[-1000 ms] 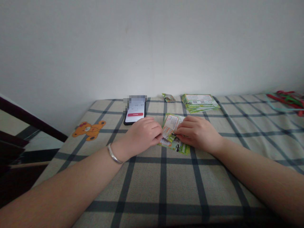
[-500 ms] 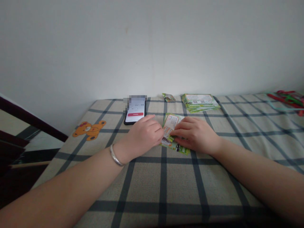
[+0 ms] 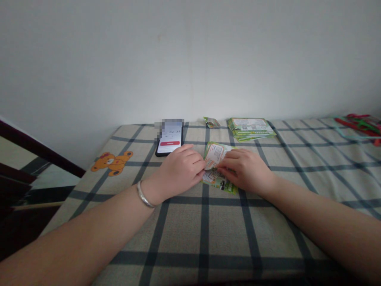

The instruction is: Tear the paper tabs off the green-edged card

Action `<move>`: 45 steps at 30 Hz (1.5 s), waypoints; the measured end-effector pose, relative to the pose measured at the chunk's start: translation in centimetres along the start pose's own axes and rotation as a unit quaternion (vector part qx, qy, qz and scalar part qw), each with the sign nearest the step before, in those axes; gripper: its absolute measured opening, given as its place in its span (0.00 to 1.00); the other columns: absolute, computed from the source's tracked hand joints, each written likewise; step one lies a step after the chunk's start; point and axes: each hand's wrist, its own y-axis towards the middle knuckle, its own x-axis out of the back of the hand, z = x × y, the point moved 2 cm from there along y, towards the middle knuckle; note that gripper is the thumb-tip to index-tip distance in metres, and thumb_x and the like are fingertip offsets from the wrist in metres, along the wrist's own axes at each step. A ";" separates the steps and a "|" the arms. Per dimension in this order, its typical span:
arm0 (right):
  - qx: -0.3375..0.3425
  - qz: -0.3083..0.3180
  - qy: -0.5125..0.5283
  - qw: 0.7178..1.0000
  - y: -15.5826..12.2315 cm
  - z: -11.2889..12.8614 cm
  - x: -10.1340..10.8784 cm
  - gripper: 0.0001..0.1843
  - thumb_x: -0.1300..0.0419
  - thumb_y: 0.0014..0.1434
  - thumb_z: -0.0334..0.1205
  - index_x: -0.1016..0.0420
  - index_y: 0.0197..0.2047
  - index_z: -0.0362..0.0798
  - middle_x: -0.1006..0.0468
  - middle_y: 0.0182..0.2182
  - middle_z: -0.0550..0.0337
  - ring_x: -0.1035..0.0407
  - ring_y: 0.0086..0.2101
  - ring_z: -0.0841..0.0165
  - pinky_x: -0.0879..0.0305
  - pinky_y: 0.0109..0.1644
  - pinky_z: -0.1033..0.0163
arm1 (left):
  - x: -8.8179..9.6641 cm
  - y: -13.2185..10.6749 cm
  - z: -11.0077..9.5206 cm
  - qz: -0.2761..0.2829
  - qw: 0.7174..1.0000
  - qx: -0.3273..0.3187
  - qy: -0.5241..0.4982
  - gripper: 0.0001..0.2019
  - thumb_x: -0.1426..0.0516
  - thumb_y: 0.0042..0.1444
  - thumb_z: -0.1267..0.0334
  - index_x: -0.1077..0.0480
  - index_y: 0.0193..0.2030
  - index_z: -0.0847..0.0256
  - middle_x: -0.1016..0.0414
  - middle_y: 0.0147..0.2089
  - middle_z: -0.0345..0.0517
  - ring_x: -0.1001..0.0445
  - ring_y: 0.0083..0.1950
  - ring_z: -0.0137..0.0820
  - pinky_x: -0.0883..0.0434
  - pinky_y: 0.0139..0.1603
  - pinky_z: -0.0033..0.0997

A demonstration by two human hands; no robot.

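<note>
On the checked cloth in front of me lies a green and white printed paper sheet (image 3: 214,153), with a crease or fold running across its middle. My left hand (image 3: 183,167) rests at the sheet's left edge, its fingers curled and closed on that edge; a silver bangle circles the wrist. From the right, my right hand (image 3: 245,169) pinches the sheet near its middle with thumb and fingers together. The fingers partly cover the sheet, so its exact folds are hidden.
Behind the hands, against the wall, are a phone (image 3: 169,143) showing a timer, a small crumpled green piece (image 3: 211,122) and a stack of similar green printed sheets (image 3: 252,128). A bear picture (image 3: 112,163) lies left. Red and green items (image 3: 361,125) sit far right.
My right hand's fingers have drawn together into a tighter pinch on the sheet, uncovering more of its lower part. My left hand has hardly moved.
</note>
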 end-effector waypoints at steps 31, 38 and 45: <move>-0.227 0.071 0.132 0.962 0.5 -1.1 -0.5 0.15 0.43 0.59 0.44 0.31 0.23 0.48 0.32 0.19 0.64 0.43 0.21 0.73 0.53 0.25 0.64 | -1.0 0.2 0.0 -0.022 0.981 0.163 -0.100 0.06 0.42 0.59 0.66 0.28 0.31 0.64 0.28 0.38 0.46 0.34 0.48 0.38 0.34 0.53 0.43; -0.228 0.078 0.153 0.958 0.4 -1.4 -0.8 0.15 0.44 0.59 0.46 0.30 0.25 0.48 0.30 0.20 0.64 0.42 0.20 0.74 0.54 0.24 0.64 | -1.3 0.0 0.2 -0.042 0.981 0.150 -0.113 0.07 0.41 0.59 0.65 0.28 0.30 0.63 0.28 0.38 0.44 0.35 0.49 0.37 0.35 0.55 0.43; -0.137 0.046 0.158 0.977 -0.1 -1.7 -0.5 0.11 0.42 0.58 0.39 0.32 0.24 0.48 0.29 0.22 0.63 0.38 0.25 0.72 0.46 0.29 0.65 | -0.8 -0.1 -0.4 -0.045 0.982 0.097 -0.153 0.06 0.42 0.59 0.66 0.27 0.31 0.63 0.26 0.40 0.45 0.37 0.56 0.39 0.36 0.60 0.46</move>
